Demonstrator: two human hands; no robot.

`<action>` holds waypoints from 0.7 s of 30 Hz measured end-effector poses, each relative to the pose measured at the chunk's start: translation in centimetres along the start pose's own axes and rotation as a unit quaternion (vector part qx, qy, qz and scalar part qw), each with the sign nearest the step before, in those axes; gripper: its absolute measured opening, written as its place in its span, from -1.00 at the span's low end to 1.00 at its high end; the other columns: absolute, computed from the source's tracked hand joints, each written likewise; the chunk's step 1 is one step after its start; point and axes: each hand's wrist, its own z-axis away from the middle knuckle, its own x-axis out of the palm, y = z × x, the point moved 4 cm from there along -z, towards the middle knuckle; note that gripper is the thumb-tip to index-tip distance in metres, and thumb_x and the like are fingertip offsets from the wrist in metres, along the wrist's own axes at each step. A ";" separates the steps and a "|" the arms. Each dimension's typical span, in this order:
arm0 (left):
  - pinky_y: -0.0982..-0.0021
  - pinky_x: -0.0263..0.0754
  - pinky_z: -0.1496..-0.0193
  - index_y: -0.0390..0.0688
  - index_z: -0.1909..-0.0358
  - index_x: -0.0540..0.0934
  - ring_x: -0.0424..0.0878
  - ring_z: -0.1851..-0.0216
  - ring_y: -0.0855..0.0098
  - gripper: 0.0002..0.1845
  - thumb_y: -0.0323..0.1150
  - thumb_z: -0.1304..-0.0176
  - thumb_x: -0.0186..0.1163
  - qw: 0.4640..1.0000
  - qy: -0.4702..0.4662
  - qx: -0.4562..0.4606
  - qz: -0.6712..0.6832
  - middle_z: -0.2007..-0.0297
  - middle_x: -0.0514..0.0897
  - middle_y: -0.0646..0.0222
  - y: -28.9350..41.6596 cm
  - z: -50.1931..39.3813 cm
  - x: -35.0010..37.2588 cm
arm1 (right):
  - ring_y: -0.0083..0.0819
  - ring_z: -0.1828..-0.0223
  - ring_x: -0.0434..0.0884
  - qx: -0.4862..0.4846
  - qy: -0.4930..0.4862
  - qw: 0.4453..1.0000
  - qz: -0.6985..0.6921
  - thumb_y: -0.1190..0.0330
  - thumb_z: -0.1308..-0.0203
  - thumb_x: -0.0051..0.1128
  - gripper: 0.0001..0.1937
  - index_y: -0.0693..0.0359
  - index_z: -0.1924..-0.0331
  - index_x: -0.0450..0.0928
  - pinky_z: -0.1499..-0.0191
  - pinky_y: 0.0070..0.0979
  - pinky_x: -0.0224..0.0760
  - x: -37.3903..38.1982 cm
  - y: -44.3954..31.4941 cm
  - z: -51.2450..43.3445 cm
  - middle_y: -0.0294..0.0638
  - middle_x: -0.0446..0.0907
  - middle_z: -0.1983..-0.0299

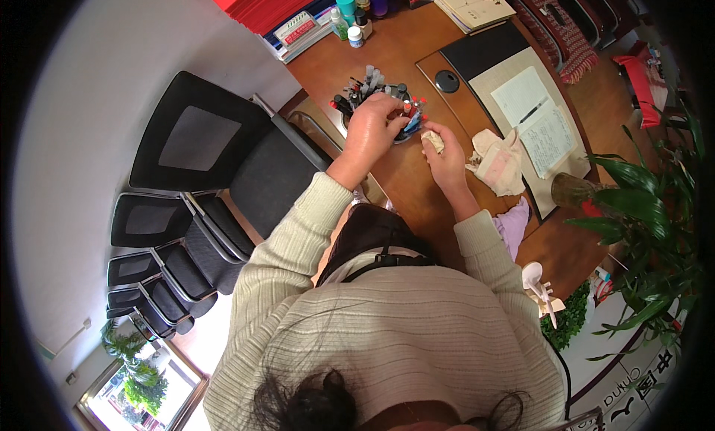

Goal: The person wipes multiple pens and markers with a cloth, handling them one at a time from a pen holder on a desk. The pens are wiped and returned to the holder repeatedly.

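Observation:
My left hand [373, 127] reaches over a round pen holder packed with pens and markers [373, 82]. Its thumb and fingers are at several red-capped pens [414, 108] on the holder's right side, and whether they grip one is hidden. Just right of the holder, my right hand [448, 161] has a crumpled cream cloth [433, 142] between thumb and fingers. A second cream cloth [499, 165] with a pinkish patch lies loosely on the wooden desk [410, 177], right of that hand. Beside my right sleeve is a lilac cloth [514, 225].
An open notebook [535, 118] with a pen rests on a desk pad [483, 84]. Bottles [345, 17] and red folders [268, 6] stand at the back. Black chairs [206, 135] line the left wall. A leafy plant [642, 191] overhangs the right side.

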 end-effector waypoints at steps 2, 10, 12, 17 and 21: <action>0.22 0.55 0.21 -0.31 0.26 0.67 0.64 0.27 0.10 -0.81 -0.50 -0.07 0.38 1.000 0.012 0.013 -0.001 0.36 0.62 0.12 0.1 0.0 0.3 | -0.34 0.09 0.59 0.022 -0.002 1.000 -0.015 0.43 -0.33 0.16 -0.68 0.29 -0.14 0.53 0.02 -0.46 0.43 0.0 0.0 0.0 -0.11 0.61 0.05; 0.23 0.55 0.18 -0.31 0.21 0.68 0.64 0.28 0.10 -0.83 -0.54 -0.13 0.32 1.000 0.008 -0.002 0.001 0.33 0.64 0.13 0.0 -0.3 0.4 | -0.69 0.38 0.53 -0.020 0.004 1.000 0.018 0.49 -0.36 0.14 -0.70 0.25 -0.15 0.52 0.33 -0.68 0.43 -0.2 0.3 0.1 -0.36 0.57 0.21; 0.26 0.54 0.20 -0.31 0.18 0.68 0.65 0.29 0.14 -0.82 -0.55 -0.16 0.30 0.999 0.044 0.006 0.022 0.34 0.63 0.14 0.6 -0.2 -0.5 | -0.69 0.38 0.53 -0.020 0.007 1.000 0.014 0.49 -0.36 0.14 -0.70 0.25 -0.15 0.53 0.33 -0.69 0.42 -0.2 0.6 0.2 -0.36 0.57 0.22; 0.36 0.51 0.28 -0.29 0.13 0.68 0.65 0.38 0.30 -0.83 -0.55 -0.25 0.25 0.991 0.102 -0.037 0.078 0.35 0.63 0.20 1.2 2.2 -2.2 | -0.69 0.38 0.52 -0.018 0.012 1.000 0.022 0.49 -0.36 0.15 -0.71 0.25 -0.13 0.53 0.35 -0.68 0.40 -0.1 0.9 0.1 -0.37 0.56 0.24; 0.45 0.51 0.38 -0.29 0.10 0.68 0.66 0.50 0.45 -0.84 -0.54 -0.33 0.22 0.999 0.044 0.023 0.013 0.30 0.63 0.22 0.8 5.7 -0.6 | -0.66 0.37 0.54 -0.047 0.009 0.998 0.040 0.50 -0.34 0.17 -0.71 0.25 -0.11 0.55 0.33 -0.65 0.42 0.2 0.4 -0.4 -0.35 0.58 0.22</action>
